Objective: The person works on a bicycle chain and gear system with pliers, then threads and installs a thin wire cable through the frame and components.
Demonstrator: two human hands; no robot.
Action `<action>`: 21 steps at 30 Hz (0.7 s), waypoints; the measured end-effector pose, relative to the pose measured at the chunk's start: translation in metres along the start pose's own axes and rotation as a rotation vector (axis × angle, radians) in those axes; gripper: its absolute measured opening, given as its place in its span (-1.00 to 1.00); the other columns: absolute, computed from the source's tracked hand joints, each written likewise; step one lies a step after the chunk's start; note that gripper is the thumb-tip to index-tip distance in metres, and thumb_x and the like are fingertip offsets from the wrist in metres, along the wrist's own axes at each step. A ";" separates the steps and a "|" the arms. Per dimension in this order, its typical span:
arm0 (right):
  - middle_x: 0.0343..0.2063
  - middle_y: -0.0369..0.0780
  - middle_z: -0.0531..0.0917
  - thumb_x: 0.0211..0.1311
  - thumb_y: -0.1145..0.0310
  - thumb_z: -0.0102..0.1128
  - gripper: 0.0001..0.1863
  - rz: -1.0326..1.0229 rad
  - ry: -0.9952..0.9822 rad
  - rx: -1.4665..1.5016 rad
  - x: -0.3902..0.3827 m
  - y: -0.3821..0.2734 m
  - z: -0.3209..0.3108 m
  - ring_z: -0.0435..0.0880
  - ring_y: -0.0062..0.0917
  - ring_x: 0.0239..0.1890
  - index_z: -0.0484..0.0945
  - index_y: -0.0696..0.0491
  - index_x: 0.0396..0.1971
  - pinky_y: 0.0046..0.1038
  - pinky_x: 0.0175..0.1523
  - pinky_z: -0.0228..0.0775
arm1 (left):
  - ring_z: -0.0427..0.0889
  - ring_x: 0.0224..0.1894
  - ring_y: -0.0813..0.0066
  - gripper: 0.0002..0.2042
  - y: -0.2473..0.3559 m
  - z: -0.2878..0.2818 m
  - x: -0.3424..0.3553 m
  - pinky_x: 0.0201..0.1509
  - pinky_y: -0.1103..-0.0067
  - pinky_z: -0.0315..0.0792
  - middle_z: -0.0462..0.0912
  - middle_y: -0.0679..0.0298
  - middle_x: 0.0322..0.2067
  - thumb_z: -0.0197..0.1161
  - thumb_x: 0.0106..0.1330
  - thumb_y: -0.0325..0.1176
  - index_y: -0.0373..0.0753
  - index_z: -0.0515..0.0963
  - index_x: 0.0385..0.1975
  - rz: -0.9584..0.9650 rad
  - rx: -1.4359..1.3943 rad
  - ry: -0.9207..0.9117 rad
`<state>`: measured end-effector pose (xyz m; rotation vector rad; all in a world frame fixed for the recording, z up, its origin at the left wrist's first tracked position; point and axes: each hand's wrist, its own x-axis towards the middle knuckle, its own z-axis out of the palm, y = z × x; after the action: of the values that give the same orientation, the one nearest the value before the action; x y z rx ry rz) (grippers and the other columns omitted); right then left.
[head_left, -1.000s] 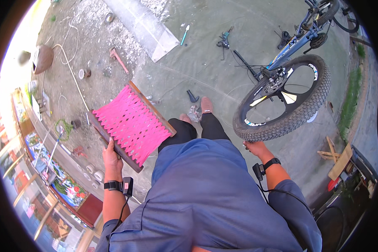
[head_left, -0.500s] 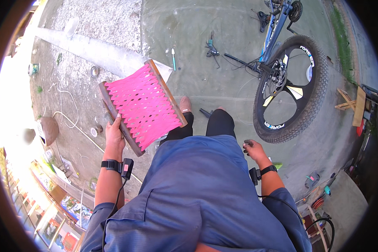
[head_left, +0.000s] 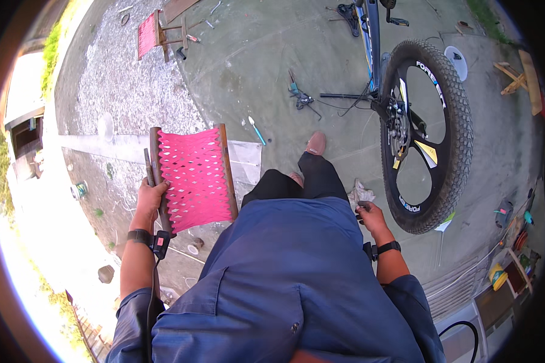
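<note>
Pink lattice-webbed seat [head_left: 195, 178] is held left of the black knobby-tyred bicycle wheel [head_left: 427, 151], brown wooden rail [head_left: 156, 148] clasped by left grip [head_left: 151, 195], likely for rigidity; right grip [head_left: 371, 216] curled near wheel, hold can't be told.

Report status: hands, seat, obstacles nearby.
Left hand grips pink webbed seat by wooden side rail. Right hand curled, contents unclear. Bicycle wheel to its right.

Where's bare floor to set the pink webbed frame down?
Bare: between white-speckled ground, teal-handled tool and tangled lever parts; mostly bare: between forward shoe, black bar and bike wheel. Crowded: near right hand and crumpled cloth; around second pink frame, top left.
</note>
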<state>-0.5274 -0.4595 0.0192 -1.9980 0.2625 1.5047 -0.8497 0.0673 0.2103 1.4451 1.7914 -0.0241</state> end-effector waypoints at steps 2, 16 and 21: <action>-0.32 -0.19 0.70 0.26 0.29 0.24 -0.61 -0.002 -0.012 0.025 0.006 -0.022 0.008 0.69 -0.55 -0.37 0.52 0.12 0.04 -0.52 -0.33 0.50 | 0.60 -0.38 0.44 -0.63 0.046 -0.007 0.028 -0.29 0.50 0.52 0.62 0.13 -0.35 0.37 0.09 -0.45 -0.44 0.43 -0.15 0.072 0.173 -0.017; -0.21 -0.25 0.68 0.29 0.27 0.21 -0.61 0.107 0.319 0.525 0.082 -0.149 0.075 0.67 -0.54 -0.27 0.48 0.08 0.07 -0.45 -0.21 0.47 | 0.66 -0.18 -0.09 -0.47 0.287 0.053 0.302 -0.06 0.27 0.54 0.65 -0.15 -0.29 0.39 -0.04 -0.20 -0.34 0.40 -0.10 0.394 1.538 -0.421; -0.24 -0.21 0.70 0.29 0.30 0.20 -0.64 0.064 0.452 0.573 0.127 -0.222 0.109 0.68 -0.50 -0.23 0.51 0.14 0.03 -0.46 -0.13 0.49 | 0.65 -0.12 -0.03 -0.41 0.317 0.103 0.392 -0.02 0.31 0.53 0.67 -0.06 -0.23 0.47 -0.15 -0.19 -0.33 0.48 -0.08 0.341 1.926 -0.811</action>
<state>-0.4617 -0.1955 -0.0371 -1.8266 0.8463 0.8518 -0.5348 0.4426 0.0539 2.2249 0.3937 -2.2298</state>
